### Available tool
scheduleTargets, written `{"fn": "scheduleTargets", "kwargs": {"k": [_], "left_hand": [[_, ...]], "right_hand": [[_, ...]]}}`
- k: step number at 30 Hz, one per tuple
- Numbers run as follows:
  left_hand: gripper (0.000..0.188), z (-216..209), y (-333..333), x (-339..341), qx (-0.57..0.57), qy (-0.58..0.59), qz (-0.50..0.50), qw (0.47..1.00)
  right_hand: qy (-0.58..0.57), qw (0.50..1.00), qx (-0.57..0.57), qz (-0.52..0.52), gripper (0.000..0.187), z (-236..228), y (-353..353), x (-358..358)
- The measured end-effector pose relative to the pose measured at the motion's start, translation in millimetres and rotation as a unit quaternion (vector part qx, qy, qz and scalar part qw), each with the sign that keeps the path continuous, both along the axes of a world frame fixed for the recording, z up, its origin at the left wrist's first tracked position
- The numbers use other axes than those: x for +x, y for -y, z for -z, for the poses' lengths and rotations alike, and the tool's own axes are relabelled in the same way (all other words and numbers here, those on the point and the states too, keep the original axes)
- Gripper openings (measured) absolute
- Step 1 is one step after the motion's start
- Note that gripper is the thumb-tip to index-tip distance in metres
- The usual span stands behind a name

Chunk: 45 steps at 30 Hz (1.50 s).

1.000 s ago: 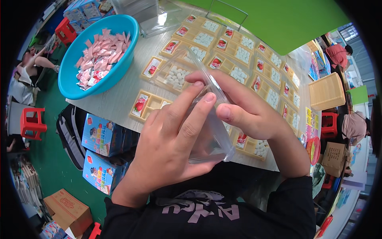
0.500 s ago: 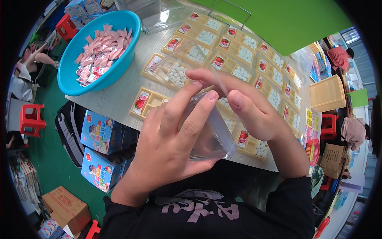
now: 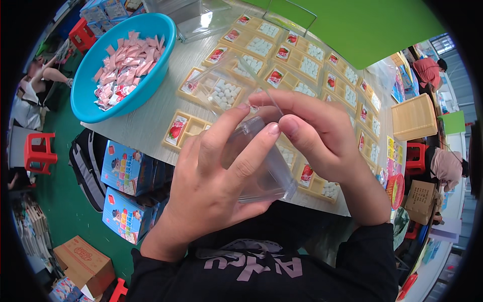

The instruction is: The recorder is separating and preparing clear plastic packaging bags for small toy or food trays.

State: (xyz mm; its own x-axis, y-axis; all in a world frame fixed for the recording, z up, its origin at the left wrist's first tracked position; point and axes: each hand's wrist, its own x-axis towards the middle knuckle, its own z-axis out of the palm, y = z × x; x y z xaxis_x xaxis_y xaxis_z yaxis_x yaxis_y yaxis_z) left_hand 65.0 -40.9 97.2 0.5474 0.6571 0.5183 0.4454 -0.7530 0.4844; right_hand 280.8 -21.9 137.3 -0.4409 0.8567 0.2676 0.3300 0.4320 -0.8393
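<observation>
My left hand point(image 3: 198, 173) is wrapped round a stack of clear plastic covers point(image 3: 266, 176), held tilted above the table's near edge. With thumb and forefinger my right hand point(image 3: 322, 138) pinches a single clear cover point(image 3: 263, 86), which spreads out beyond the stack over the trays. My left fingertips rest at the top of the stack, close to the right thumb. Below lie several yellow compartment trays point(image 3: 193, 130) with strawberry-picture packets point(image 3: 176, 127); most hold white pieces point(image 3: 224, 94). The nearest left tray is partly hidden by my left hand.
A blue basin point(image 3: 170, 38) of pink packets point(image 3: 131, 63) stands on the table's left. More clear plastic point(image 3: 206, 25) lies behind it. A metal wire handle point(image 3: 292, 27) borders the green board point(image 3: 362, 30). Blue boxes point(image 3: 121, 166) and a backpack point(image 3: 90, 166) are below left.
My right thumb and fingers have closed more tightly on the single cover's edge. My left fingers have shifted slightly, and the stack shows a little more of its upper edge.
</observation>
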Motion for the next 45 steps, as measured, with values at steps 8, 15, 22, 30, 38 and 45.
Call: {"fn": "scheduleTargets", "kwargs": {"k": [8,15,22,30,38,45], "left_hand": [[0.110,8.3,0.6,1.1,-0.005,0.069,0.020,0.997],[0.113,9.6,1.0,0.2,-0.005,0.062,0.025,0.998],[0.114,11.3,1.4,0.1,0.006,0.057,0.025,0.998],[0.113,10.2,2.4,0.3,-0.005,0.051,0.024,0.998],[0.108,8.6,1.2,3.3,-0.022,0.045,0.011,0.999],[0.108,13.1,-0.4,2.4,-0.018,0.053,0.003,0.998]], "right_hand": [[0.080,0.993,0.086,0.002,0.036,-2.6,1.5,-2.5],[0.092,0.989,0.115,0.006,0.037,-7.4,5.4,-5.3],[0.066,0.993,0.093,-0.007,0.039,-6.7,6.2,-4.6],[0.054,0.997,0.047,-0.011,0.038,-7.4,6.8,-1.1],[0.086,0.995,0.049,0.014,0.033,-7.3,8.3,-0.2],[0.090,0.995,0.031,0.031,0.029,-0.9,6.6,-2.8]]}}
